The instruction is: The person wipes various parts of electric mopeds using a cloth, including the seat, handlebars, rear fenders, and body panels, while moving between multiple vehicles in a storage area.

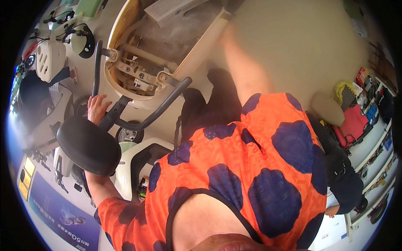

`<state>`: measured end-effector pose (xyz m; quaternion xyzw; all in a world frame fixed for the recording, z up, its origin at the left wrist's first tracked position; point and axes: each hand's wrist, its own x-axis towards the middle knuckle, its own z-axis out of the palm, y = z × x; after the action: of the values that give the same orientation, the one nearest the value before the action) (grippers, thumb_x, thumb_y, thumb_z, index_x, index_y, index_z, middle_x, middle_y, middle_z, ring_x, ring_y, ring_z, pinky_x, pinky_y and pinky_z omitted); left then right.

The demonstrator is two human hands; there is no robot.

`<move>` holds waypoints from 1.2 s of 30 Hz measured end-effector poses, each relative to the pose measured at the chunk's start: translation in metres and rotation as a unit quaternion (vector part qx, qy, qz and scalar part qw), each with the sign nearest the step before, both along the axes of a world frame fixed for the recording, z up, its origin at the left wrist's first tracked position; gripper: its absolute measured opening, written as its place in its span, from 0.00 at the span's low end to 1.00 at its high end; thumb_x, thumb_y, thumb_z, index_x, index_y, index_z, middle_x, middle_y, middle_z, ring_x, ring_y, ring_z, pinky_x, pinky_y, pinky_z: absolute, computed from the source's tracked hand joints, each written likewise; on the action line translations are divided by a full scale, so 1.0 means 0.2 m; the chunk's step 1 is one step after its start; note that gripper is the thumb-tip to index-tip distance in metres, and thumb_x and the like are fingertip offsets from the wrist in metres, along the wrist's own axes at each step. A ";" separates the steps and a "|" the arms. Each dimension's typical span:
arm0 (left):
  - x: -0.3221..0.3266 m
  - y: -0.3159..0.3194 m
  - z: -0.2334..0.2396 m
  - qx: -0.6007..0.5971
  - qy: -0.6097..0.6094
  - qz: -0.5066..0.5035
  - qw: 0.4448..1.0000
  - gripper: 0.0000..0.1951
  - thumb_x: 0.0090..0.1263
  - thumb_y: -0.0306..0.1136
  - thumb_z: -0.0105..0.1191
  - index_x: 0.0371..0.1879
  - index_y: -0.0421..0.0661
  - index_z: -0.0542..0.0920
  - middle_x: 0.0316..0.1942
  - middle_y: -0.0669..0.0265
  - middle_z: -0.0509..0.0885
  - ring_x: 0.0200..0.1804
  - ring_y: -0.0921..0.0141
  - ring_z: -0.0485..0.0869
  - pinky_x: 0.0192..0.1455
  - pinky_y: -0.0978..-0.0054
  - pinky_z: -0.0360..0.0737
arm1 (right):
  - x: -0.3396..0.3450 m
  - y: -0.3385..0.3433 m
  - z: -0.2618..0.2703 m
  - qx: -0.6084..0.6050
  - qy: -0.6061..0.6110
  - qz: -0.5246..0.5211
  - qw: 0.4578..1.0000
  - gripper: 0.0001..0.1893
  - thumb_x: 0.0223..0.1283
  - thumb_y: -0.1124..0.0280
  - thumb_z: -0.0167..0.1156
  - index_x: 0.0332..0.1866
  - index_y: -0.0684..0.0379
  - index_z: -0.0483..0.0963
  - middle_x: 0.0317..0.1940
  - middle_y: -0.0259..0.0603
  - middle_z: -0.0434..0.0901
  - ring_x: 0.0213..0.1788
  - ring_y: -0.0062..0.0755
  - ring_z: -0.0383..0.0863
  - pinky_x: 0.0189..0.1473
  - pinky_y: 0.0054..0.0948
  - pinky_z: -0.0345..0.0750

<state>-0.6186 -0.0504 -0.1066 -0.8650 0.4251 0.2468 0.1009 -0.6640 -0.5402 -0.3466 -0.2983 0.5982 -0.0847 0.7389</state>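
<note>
Before me is the cream rear body of an electric scooter (141, 103), with its top uncovered and metal frame parts showing inside. A black tubular grab rail (157, 114) curves around its tail. My left hand (98, 109) lies over the rail's left bend, fingers wrapped on it, beside the black mounting bracket (114, 113). A padded black backrest (89, 146) on that bracket hides part of my left wrist and forearm. My right arm reaches forward. The blurred right hand (228, 31) is at the edge of the cream side panel (204, 44); its fingers are not clear.
A white printed box (176, 11) and clear plastic film (169, 36) lie over the scooter's front part. Other scooters (51, 59) stand at left, near a blurred person (34, 97). Behind me at right, a person in dark clothes (340, 175) bends beside loaded shelves (373, 175).
</note>
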 end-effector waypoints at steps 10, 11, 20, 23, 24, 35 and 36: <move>0.03 -0.07 0.02 -0.002 -0.002 -0.047 0.999 0.15 0.49 0.39 0.56 0.38 0.53 0.81 0.50 0.64 0.74 0.56 0.61 0.70 0.61 0.55 0.61 | -0.63 1.03 -0.23 0.172 -0.015 -0.067 0.983 0.24 0.65 0.49 0.39 0.57 0.54 0.68 0.53 0.36 0.72 0.54 0.32 0.70 0.55 0.33 0.65; 0.01 0.01 -0.01 -0.003 -0.006 -0.050 0.999 0.16 0.49 0.40 0.56 0.38 0.53 0.81 0.50 0.64 0.74 0.56 0.61 0.70 0.61 0.56 0.61 | -0.66 1.13 -0.09 0.193 -0.012 -0.069 0.979 0.25 0.66 0.49 0.37 0.58 0.55 0.67 0.55 0.37 0.71 0.55 0.33 0.69 0.57 0.33 0.63; -0.01 -0.10 0.05 -0.003 -0.011 -0.088 0.996 0.15 0.52 0.37 0.56 0.39 0.49 0.81 0.48 0.62 0.76 0.52 0.57 0.73 0.55 0.61 0.66 | -0.79 1.70 -0.08 0.113 -0.008 -0.114 0.987 0.24 0.69 0.55 0.33 0.62 0.60 0.61 0.59 0.44 0.68 0.60 0.38 0.66 0.61 0.33 0.62; 0.03 -0.06 -0.01 -0.075 0.027 -0.110 0.991 0.14 0.52 0.35 0.56 0.38 0.48 0.82 0.47 0.62 0.76 0.50 0.58 0.73 0.54 0.62 0.67 | -0.77 1.65 0.01 0.034 0.038 -0.101 0.994 0.22 0.68 0.60 0.33 0.54 0.66 0.65 0.52 0.55 0.72 0.55 0.49 0.71 0.57 0.38 0.66; 0.02 -0.02 0.00 -0.045 0.027 -0.120 0.991 0.13 0.50 0.34 0.57 0.36 0.47 0.82 0.44 0.62 0.77 0.48 0.59 0.75 0.51 0.62 0.69 | -0.77 1.67 0.02 0.015 0.086 -0.057 0.995 0.22 0.68 0.60 0.33 0.53 0.66 0.65 0.51 0.57 0.72 0.55 0.52 0.70 0.56 0.40 0.66; -0.02 -0.09 0.00 -0.065 -0.001 -0.131 0.989 0.11 0.48 0.33 0.58 0.32 0.47 0.83 0.45 0.61 0.78 0.49 0.59 0.75 0.54 0.62 0.68 | -0.74 1.53 -0.39 -0.049 0.154 0.054 0.985 0.22 0.68 0.58 0.34 0.45 0.66 0.69 0.48 0.60 0.72 0.52 0.59 0.70 0.52 0.49 0.67; -0.02 -0.12 0.01 -0.057 -0.012 -0.135 0.989 0.11 0.48 0.33 0.58 0.32 0.48 0.83 0.45 0.61 0.78 0.50 0.59 0.75 0.54 0.62 0.67 | -0.73 1.49 -0.48 -0.073 0.140 0.048 0.986 0.24 0.69 0.56 0.32 0.47 0.66 0.70 0.49 0.58 0.73 0.53 0.56 0.70 0.54 0.47 0.68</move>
<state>-0.6226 -0.0742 -0.1049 -0.8071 0.5499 0.1957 0.0887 -0.8109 -0.2412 -0.4434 -0.3886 0.6730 -0.0505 0.6274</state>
